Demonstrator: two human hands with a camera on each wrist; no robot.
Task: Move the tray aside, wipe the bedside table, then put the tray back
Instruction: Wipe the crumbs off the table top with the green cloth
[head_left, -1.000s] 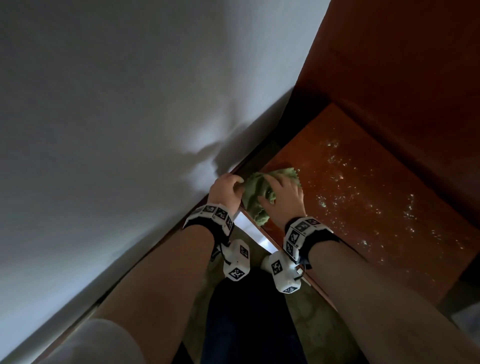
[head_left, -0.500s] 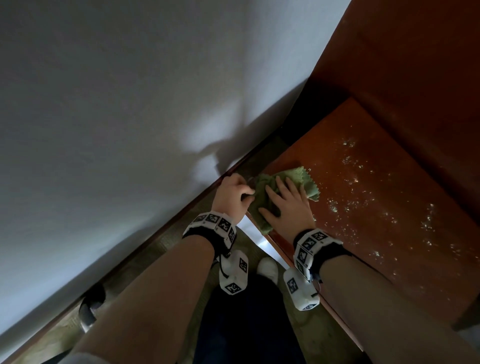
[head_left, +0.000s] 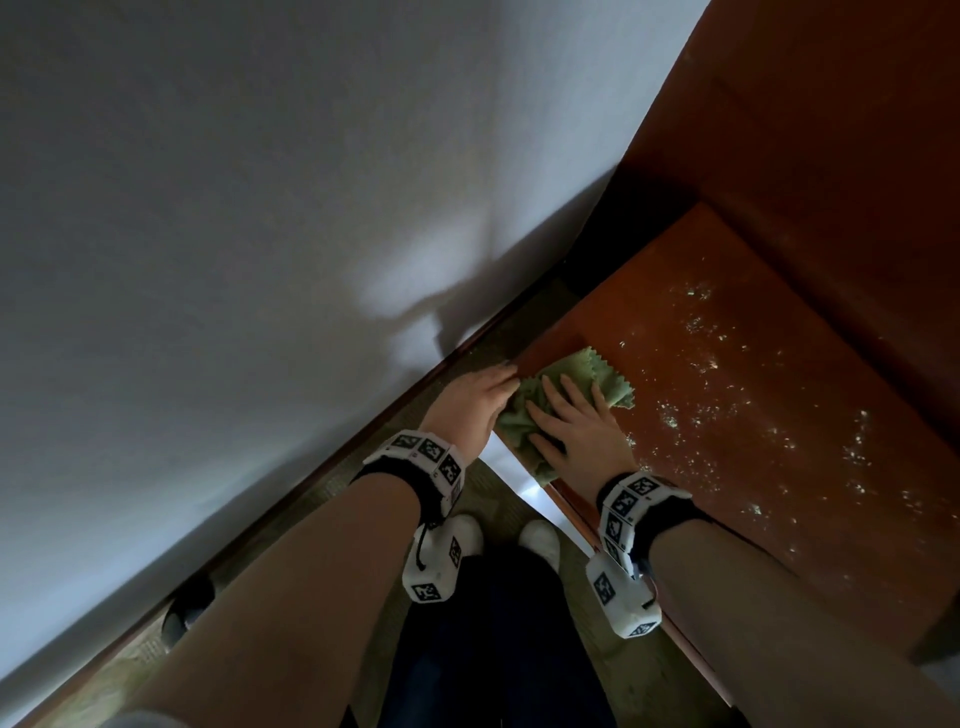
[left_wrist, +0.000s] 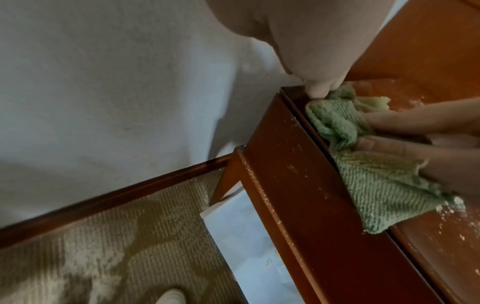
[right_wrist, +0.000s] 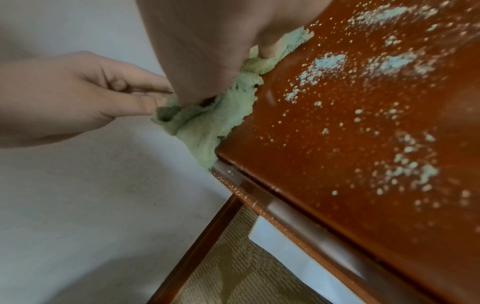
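Spread wider since a second ago, the green cloth (head_left: 582, 400) lay under my flat-fingered right hand (head_left: 576, 431) on the crumb-strewn bedside table (head_left: 779, 467); my left hand (head_left: 470, 400) pinched its edge.

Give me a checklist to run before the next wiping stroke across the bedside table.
1. Right hand flat on the green cloth: ok.
2. Left hand pinching the cloth's edge at the table corner: ok.
3. Cloth fully on the bedside table: not ok, part hangs over the edge.
4. Pale crumbs cleared from the top: not ok, many are scattered across it.
5. Tray off the wiping path: ok, none on the visible top.
6. Where the tray was set: cannot tell.
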